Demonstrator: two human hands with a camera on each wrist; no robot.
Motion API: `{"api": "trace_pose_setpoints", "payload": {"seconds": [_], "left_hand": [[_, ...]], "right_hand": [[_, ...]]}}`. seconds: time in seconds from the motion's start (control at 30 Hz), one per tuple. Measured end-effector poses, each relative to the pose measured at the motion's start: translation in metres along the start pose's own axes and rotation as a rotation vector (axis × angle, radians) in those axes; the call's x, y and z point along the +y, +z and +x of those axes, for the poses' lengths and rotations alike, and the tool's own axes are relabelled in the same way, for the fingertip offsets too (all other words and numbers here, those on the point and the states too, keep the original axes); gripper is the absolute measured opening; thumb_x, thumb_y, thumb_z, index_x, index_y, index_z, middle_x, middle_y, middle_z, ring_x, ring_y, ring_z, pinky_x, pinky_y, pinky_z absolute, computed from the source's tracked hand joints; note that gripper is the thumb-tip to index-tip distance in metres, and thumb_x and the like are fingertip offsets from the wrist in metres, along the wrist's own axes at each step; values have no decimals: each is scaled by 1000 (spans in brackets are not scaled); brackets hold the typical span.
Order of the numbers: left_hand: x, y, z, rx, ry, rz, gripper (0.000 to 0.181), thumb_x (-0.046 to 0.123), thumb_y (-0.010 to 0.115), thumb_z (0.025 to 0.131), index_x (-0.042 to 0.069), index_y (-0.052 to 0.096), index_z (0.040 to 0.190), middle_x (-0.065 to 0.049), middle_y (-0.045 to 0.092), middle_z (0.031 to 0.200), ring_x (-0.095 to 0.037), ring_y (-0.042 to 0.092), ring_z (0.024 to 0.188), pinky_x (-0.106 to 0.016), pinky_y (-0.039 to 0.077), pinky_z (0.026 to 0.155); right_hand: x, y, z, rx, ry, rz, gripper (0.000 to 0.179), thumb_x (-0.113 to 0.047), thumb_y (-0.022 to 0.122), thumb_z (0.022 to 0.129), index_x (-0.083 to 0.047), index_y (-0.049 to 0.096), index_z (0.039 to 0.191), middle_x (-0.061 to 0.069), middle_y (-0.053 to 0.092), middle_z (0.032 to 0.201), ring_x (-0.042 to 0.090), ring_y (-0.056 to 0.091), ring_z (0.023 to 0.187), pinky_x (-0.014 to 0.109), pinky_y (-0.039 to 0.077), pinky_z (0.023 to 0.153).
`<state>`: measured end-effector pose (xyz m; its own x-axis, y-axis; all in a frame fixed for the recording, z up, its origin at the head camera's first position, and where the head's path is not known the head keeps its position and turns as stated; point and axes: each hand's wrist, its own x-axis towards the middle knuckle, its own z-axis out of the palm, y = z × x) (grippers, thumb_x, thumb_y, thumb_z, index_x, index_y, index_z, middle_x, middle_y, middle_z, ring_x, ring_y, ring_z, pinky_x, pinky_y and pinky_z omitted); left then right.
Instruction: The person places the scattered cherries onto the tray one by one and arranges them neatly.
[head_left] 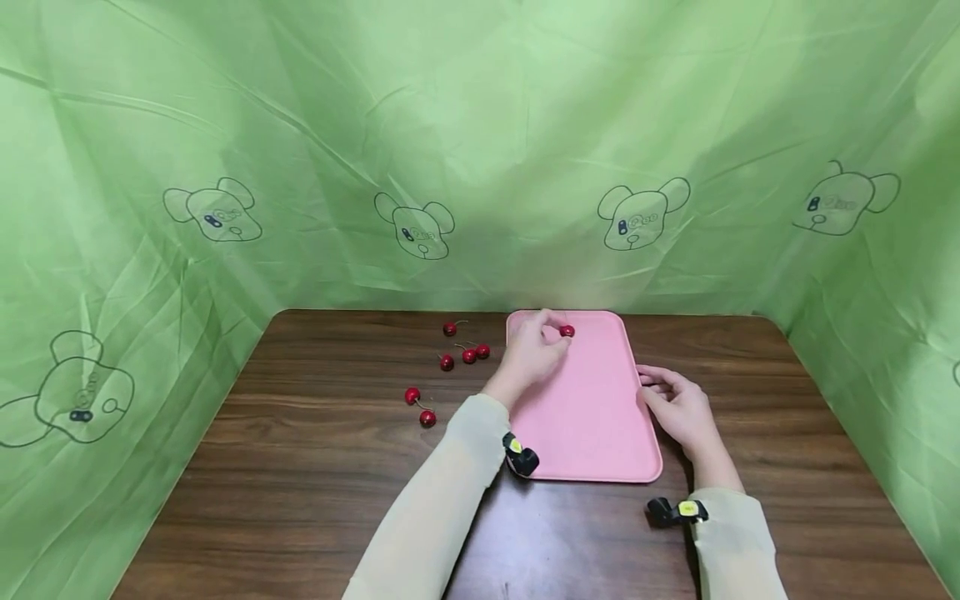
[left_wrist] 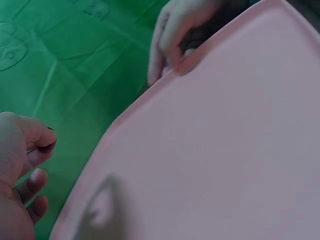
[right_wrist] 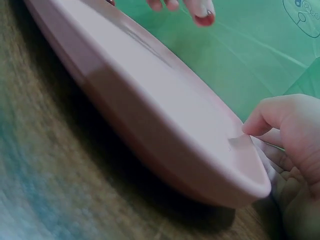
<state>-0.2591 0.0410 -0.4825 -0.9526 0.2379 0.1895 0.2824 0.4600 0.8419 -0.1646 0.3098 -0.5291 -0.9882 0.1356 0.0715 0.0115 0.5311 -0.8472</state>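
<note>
My left hand (head_left: 534, 354) is over the far part of a pink tray (head_left: 592, 425) and pinches a red cherry (head_left: 567, 331) between thumb and fingertips. In the left wrist view the same cherry (left_wrist: 47, 148) shows dark at the fingertips, above the tray and its shadow. The right wrist view shows this cherry (right_wrist: 205, 20) held off the tray surface. With the thumb on the rim and fingers at the outer side, my right hand (head_left: 678, 408) grips the tray's right edge. That grip also appears in the right wrist view, at the tray rim (right_wrist: 242, 142).
Left of the tray, several red cherries (head_left: 468, 356) with stems lie on the brown wooden table (head_left: 315, 467). Two more cherries (head_left: 427, 418) lie nearer the front. Green cloth (head_left: 510, 167) with bear-like drawings surrounds the table's back and sides.
</note>
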Motion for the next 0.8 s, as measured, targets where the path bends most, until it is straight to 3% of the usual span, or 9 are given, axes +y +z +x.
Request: {"api": "trace_pose_setpoints", "payload": {"seconds": [0.2, 0.33, 0.5, 0.63, 0.8], "left_hand": [[1, 27, -1, -23, 35, -3, 19, 13, 79, 99, 16, 74, 117, 2, 74, 120, -7, 57, 76, -25, 49, 77], [2, 40, -3, -45, 28, -6, 21, 11, 81, 98, 15, 74, 117, 1, 75, 119, -4, 69, 88, -22, 53, 84], [7, 51, 0, -70, 23, -13, 21, 8, 81, 98, 12, 74, 117, 0, 75, 122, -13, 75, 104, -22, 54, 93], [11, 60, 2, -77, 59, 49, 18, 11, 81, 98, 12, 76, 115, 1, 76, 117, -14, 69, 111, -24, 47, 103], [12, 71, 3, -84, 112, 152, 15, 15, 83, 97, 14, 77, 111, 2, 76, 106, -9, 65, 101, -26, 40, 106]], "right_hand": [[0, -2, -1, 2, 6, -3, 41, -12, 70, 100, -4, 72, 140, 19, 76, 121, 4, 65, 89, 15, 51, 75], [-1, -1, -2, -9, 11, 11, 41, -12, 70, 100, -4, 72, 140, 20, 76, 121, 6, 65, 89, 16, 52, 75], [0, 2, -2, -7, 20, 11, 41, -12, 71, 99, -3, 72, 140, 19, 76, 121, 6, 65, 90, 16, 52, 75], [-1, 1, -2, -2, 14, 12, 41, -11, 71, 100, -3, 72, 140, 20, 76, 122, 4, 64, 90, 15, 52, 75], [-1, 0, -2, -5, -16, 11, 40, -11, 72, 102, 0, 71, 140, 22, 76, 123, 3, 64, 91, 13, 51, 75]]}}
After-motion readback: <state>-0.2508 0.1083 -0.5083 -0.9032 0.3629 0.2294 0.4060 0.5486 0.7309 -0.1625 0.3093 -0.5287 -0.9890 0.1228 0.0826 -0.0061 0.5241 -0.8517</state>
